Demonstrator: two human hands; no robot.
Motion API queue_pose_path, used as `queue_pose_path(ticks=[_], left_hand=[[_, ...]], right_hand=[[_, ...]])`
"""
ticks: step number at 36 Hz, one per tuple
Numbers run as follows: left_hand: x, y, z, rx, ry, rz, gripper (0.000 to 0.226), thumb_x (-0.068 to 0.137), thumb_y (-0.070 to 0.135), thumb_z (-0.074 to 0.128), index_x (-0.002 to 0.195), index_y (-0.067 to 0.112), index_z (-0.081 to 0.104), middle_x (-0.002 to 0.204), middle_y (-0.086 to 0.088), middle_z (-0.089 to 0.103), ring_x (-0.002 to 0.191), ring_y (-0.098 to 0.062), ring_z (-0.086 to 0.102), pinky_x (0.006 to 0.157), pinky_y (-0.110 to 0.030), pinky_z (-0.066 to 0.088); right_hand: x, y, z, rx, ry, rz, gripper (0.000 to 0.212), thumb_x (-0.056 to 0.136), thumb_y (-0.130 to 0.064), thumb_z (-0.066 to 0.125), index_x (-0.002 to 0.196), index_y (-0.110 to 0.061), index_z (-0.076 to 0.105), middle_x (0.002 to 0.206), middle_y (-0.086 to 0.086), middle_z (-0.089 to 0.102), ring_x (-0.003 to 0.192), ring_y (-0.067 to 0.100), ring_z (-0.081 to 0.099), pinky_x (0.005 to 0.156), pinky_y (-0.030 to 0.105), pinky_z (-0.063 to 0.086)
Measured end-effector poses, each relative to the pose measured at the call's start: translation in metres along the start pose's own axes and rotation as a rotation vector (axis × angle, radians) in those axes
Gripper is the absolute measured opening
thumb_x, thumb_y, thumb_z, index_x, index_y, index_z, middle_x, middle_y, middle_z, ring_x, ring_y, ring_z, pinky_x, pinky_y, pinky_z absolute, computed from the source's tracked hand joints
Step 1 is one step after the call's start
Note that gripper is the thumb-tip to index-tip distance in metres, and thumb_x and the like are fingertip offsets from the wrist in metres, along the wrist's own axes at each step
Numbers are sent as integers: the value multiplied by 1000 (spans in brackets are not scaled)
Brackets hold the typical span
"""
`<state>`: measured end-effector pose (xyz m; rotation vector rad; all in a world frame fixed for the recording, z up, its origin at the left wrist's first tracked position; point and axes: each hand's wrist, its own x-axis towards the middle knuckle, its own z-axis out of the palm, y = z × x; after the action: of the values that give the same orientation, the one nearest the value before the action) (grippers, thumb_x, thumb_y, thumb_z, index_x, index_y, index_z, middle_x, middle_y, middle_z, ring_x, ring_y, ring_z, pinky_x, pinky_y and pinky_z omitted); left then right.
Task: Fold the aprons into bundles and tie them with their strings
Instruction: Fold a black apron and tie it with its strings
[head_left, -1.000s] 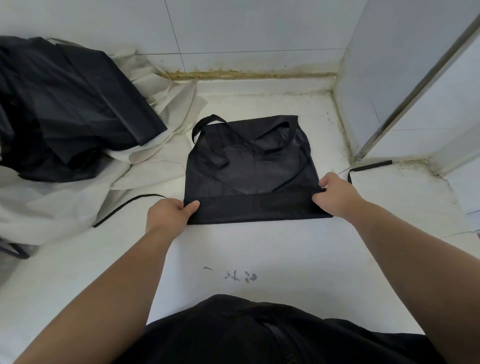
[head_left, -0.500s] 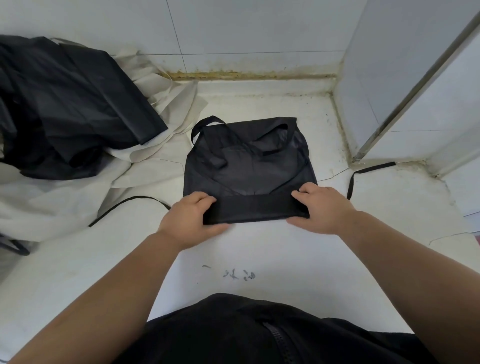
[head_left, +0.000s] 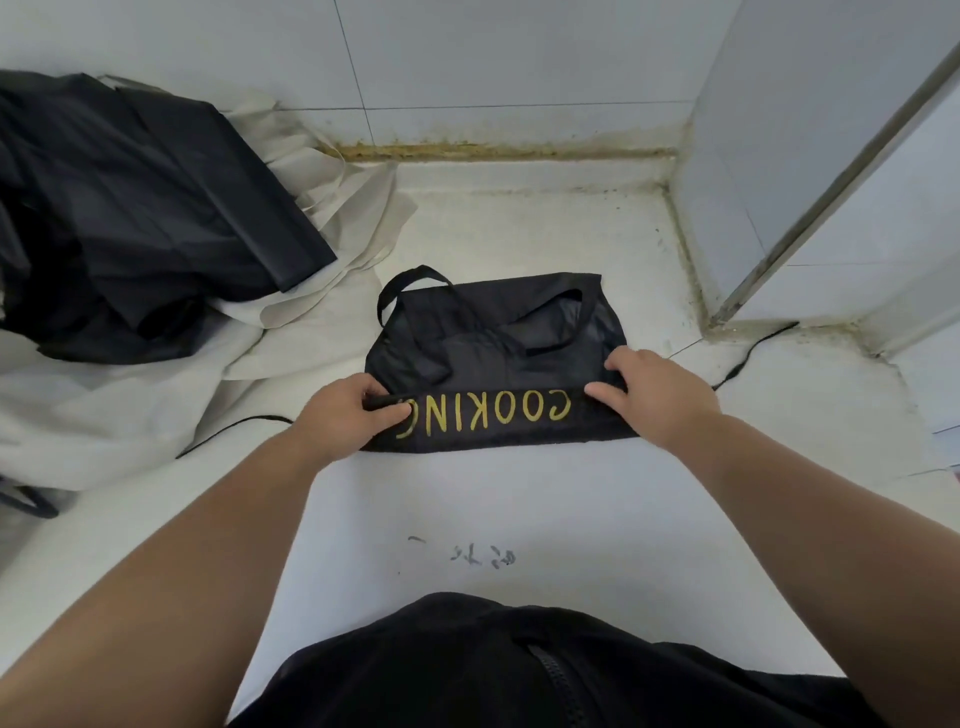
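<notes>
Apron (head_left: 493, 332) on stained white counter (head_left: 519, 499), tiled walls (head_left: 519, 57).

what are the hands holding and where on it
The black apron: left hand pinches the left end of its folded near band, right hand grips the right end.

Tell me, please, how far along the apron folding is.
Done: the black apron is folded narrow. In hand: left hand and right hand grip its near edge, rolled over. To do: finishing the roll, tying it with the loose strings, then the pile of aprons beside it.
</notes>
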<state>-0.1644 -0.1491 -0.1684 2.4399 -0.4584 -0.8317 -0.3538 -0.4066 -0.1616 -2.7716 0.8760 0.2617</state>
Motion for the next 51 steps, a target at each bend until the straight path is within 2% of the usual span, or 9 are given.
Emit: queue_pose_path(ticks=[5,10,27,31,35,40,44,48,51], left_hand=[[-4,8,19,556,214,165,26,93,36,56,118,29,53,120,3,52,114,-23,46,94,-39,35],[-13,6,44,536,140,519,52,84,-5,46,128,20,57,128,-2,52,114,-27,46,93,-34,34],[-29,9,27,71,-177,256,12,82,17,72,82,28,65,83,12,65,71,-5,63,68,-14,46],[-21,8,25,95,128,280,16,83,24,69,92,28,56,98,4,51,76,-10,56,74,-25,44],[-12,11,22,91,34,276,55,83,27,70,131,34,44,126,4,35,99,-13,49,88,-26,46],[8,20,20,168,3,258,84,87,26,66,150,39,11,137,-3,32,91,-14,57,87,-29,50],[27,30,13,229,45,305,70,90,20,61,149,31,25,128,-7,46,88,-18,61,89,-32,48],[49,46,5,191,157,402,29,91,17,58,119,18,62,100,1,67,92,-20,61,78,-23,40],[63,65,-3,-62,295,359,11,93,19,56,99,19,65,92,3,66,82,-16,62,81,-27,47]], right_hand=[[-8,-12,13,-235,325,-209,29,79,-29,75,68,-7,60,63,10,52,51,30,51,50,33,41],[-14,-19,23,-222,39,-171,50,99,-49,25,137,-22,45,129,4,48,114,25,49,96,36,34],[-31,-19,10,27,-101,158,16,92,-29,45,105,-18,49,93,1,58,81,22,52,66,29,41],[-22,-22,0,97,-23,160,21,90,-24,51,109,-15,49,101,3,58,83,22,50,66,30,38],[-5,-29,-6,128,-23,101,40,90,-25,52,129,-18,43,107,7,58,94,27,57,68,31,41],[11,-33,-8,55,-164,66,63,91,-24,52,146,-30,22,108,7,57,100,27,57,72,32,43],[32,-31,-14,106,-119,67,27,97,-32,42,115,-21,58,115,5,61,107,28,56,79,32,43],[62,-34,-28,369,23,82,18,94,-29,49,87,-17,59,94,5,60,100,29,57,73,25,34],[77,-37,-47,779,171,210,35,95,-26,50,129,-18,50,105,1,58,97,21,58,82,25,41]])
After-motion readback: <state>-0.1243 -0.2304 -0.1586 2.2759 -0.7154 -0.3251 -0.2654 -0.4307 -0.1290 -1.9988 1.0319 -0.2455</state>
